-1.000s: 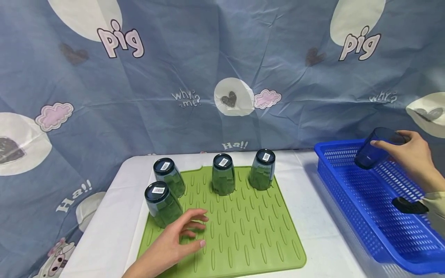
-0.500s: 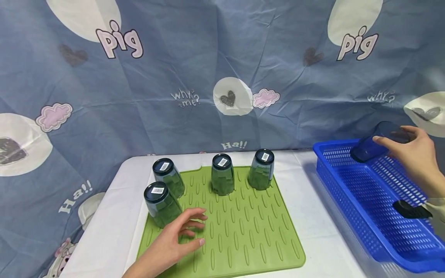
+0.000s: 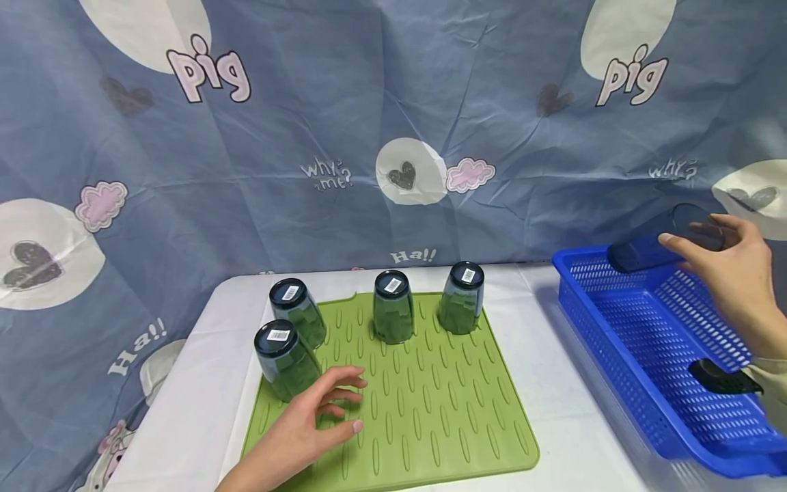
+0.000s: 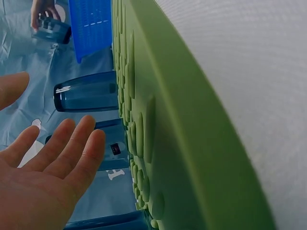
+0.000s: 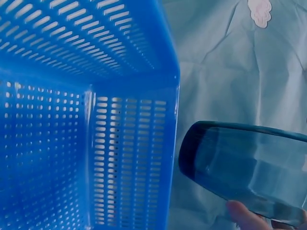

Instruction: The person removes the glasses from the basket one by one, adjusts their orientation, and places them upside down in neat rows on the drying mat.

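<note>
My right hand (image 3: 734, 273) grips a blue glass tumbler (image 3: 645, 240) near its rim. The tumbler is tilted, its dark base pointing left, above the far end of a blue plastic basket (image 3: 621, 369). In the right wrist view the tumbler (image 5: 249, 167) is beside the basket's wall (image 5: 134, 158). My left hand (image 3: 313, 424) hovers over the green mat (image 3: 443, 410), fingers loosely bent and holding nothing. Closest to it is an upside-down tumbler (image 3: 287, 362). Another tumbler (image 3: 298, 311) stands behind that one, with two more, a middle tumbler (image 3: 393, 311) and a right tumbler (image 3: 462, 301), along the mat's back.
A white cloth-covered table (image 3: 565, 410) lies under the mat and basket. Behind it hangs a blue printed curtain (image 3: 320, 137). A black wrist strap or mount (image 3: 722, 376) sits at my right wrist, over the basket.
My right hand has lifted the tumbler up from inside the basket, and the glass has tilted closer to level. The left hand and the standing tumblers have stayed put.
</note>
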`<state>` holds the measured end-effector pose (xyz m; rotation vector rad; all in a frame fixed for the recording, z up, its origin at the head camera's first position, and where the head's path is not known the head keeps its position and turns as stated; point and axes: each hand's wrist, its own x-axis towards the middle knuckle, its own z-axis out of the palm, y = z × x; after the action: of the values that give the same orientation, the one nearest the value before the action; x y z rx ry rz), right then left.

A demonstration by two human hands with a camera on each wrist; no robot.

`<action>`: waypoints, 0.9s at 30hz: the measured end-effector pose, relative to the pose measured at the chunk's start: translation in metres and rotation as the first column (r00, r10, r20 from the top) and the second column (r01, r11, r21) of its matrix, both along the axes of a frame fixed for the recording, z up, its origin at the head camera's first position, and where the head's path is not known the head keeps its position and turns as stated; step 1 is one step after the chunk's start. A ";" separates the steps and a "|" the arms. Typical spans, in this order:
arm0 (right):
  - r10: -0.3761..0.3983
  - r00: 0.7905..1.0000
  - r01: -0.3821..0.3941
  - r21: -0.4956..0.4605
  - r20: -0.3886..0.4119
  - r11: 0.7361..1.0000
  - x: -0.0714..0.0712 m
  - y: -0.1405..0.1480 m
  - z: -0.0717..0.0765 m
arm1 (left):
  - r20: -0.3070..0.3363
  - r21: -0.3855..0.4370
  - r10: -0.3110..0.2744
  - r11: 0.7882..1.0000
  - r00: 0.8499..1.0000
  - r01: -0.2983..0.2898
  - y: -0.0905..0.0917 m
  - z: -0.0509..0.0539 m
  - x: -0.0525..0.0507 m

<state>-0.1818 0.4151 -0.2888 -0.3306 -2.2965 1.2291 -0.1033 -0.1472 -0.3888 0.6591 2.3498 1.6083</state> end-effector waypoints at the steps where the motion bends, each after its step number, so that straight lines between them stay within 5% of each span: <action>1: -0.007 1.000 0.007 0.003 0.001 1.000 0.001 -0.002 0.000 | 0.002 -0.001 0.000 1.000 1.000 0.000 0.000 0.000 0.000; 11: 0.019 0.997 -0.020 -0.024 -0.070 0.999 0.008 -0.022 0.010 | 0.026 -0.016 0.011 1.000 1.000 -0.010 0.000 0.000 0.001; 21: 0.123 0.979 -0.141 -0.104 -0.160 0.985 0.018 -0.040 0.013 | 0.023 -0.011 0.006 1.000 1.000 -0.005 0.002 0.001 0.001; 25: 0.157 0.945 -0.231 -0.244 -0.288 0.942 0.021 -0.049 0.012 | 0.035 -0.009 0.008 1.000 0.999 -0.008 0.002 0.002 0.001; 27: 0.162 0.915 -0.294 -0.337 -0.369 0.894 0.022 -0.054 0.011 | 0.035 -0.008 0.010 1.000 0.999 -0.010 0.003 0.002 0.001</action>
<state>-0.1600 0.3616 -0.2776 0.0261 -1.8330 1.7203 -0.1026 -0.1446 -0.3867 0.6138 2.3368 1.6008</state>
